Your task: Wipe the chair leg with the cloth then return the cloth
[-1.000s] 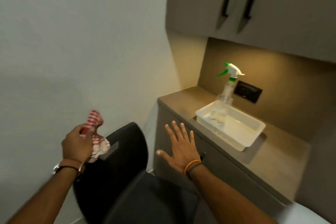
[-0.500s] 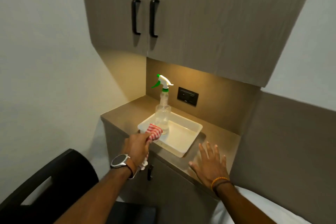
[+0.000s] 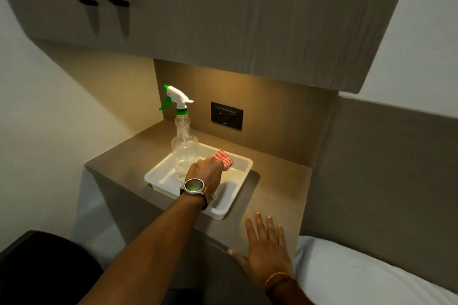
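One risk: left hand [image 3: 205, 171], fingers clenched on the striped cloth [image 3: 223, 158] over the white tray [image 3: 224, 213] at frame centre, could knock the adjacent spray bottle [image 3: 184, 148] on release; right hand [image 3: 266, 252] lies open, flat on bench.

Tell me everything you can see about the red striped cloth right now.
The cloth is a small soft rag, red-and-white striped, bunched into a wad. The left hand grips it, so only a crumpled end shows past the fingers. It sits over the far half of the white tray, just right of the spray bottle. Whether it touches the tray floor cannot be told.
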The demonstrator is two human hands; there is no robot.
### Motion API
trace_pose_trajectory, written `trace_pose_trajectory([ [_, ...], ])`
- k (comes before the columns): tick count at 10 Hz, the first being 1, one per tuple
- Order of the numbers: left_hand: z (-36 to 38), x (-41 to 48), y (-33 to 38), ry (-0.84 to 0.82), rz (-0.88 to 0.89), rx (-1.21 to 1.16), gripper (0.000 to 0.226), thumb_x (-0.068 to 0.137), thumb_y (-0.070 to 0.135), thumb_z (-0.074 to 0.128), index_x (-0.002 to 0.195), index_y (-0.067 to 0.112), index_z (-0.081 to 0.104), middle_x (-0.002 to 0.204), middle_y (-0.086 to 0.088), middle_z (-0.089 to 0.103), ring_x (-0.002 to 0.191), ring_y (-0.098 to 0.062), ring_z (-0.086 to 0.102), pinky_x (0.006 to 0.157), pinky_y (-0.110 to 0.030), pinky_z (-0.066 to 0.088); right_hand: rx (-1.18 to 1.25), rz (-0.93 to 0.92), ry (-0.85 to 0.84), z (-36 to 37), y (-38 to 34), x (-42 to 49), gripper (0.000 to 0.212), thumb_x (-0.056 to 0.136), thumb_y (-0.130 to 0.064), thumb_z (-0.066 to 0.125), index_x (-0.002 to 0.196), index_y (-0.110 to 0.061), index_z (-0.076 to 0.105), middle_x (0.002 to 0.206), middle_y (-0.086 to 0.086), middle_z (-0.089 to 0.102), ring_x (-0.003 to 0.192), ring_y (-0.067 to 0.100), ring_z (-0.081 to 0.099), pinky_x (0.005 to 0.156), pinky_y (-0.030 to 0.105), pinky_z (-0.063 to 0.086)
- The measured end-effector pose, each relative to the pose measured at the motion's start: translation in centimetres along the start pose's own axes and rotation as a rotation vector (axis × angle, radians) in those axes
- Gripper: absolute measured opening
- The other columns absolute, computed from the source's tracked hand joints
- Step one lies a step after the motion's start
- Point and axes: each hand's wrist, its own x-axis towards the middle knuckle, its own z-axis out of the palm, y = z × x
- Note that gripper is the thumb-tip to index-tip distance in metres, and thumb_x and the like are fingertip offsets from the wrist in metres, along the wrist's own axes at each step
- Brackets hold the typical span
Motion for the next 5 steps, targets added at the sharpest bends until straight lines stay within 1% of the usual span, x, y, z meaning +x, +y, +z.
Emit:
trace_pose_trajectory([
  [1, 2.5, 2.4, 0.8, -0.079, 0.005, 0.013, 0.023, 0.094, 0.004, 0.052, 0.105, 0.011, 0.071, 0.098, -0.018, 0.076, 0.086, -0.044, 0.074, 0.067, -0.043, 0.056, -0.005, -0.003, -0.033, -0.5, -0.1, 0.1, 0.111, 0.084, -0.097, 0.020, 0.168, -0.032, -0.011, 0.178, 0.004, -0.020, 0.165, 0.035, -0.019, 0.127, 0.058, -0.015],
  [2, 5.6, 3.7, 1.6, -0.146, -0.036, -0.057, 0.017, 0.097, 0.009, 0.046, 0.094, 0.010, 0.063, 0.092, -0.017, 0.076, 0.084, -0.042, 0.074, 0.064, -0.040, 0.052, -0.008, -0.011, -0.064, -0.9, -0.1, 0.1, 0.113, 0.083, -0.099, 0.020, 0.168, -0.031, -0.011, 0.178, 0.005, -0.020, 0.165, 0.037, -0.018, 0.127, 0.060, -0.014],
  [3, 7.8, 3.1, 2.5, -0.193, -0.074, -0.098, 0.021, 0.098, 0.012, 0.046, 0.094, 0.011, 0.066, 0.092, -0.017, 0.076, 0.081, -0.040, 0.073, 0.067, -0.038, 0.054, -0.005, -0.031, -0.071, -0.9, 0.0, 0.3, 0.130, 0.062, -0.105, -0.004, 0.168, -0.031, -0.010, 0.178, 0.006, -0.020, 0.165, 0.038, -0.016, 0.126, 0.060, -0.014],
  [4, 8.4, 3.2, 2.0, -0.295, -0.066, -0.166, 0.024, 0.099, 0.014, 0.043, 0.107, 0.011, 0.065, 0.102, -0.016, 0.074, 0.088, -0.040, 0.071, 0.076, -0.040, 0.056, -0.002, -0.023, -0.067, -0.7, -0.1, 0.6, 0.125, 0.068, -0.106, 0.004, 0.168, -0.032, -0.012, 0.178, 0.005, -0.020, 0.165, 0.038, -0.017, 0.125, 0.058, -0.016],
  [5, 6.9, 3.0, 1.0, -0.494, -0.016, -0.280, 0.036, 0.100, 0.020, 0.048, 0.135, 0.022, 0.056, 0.122, -0.014, 0.068, 0.106, -0.037, 0.067, 0.094, -0.042, 0.054, 0.023, -0.018, -0.061, -0.6, -0.2, 0.6, 0.119, 0.075, -0.104, 0.015, 0.167, -0.034, -0.013, 0.178, 0.003, -0.021, 0.165, 0.036, -0.018, 0.120, 0.056, -0.026],
])
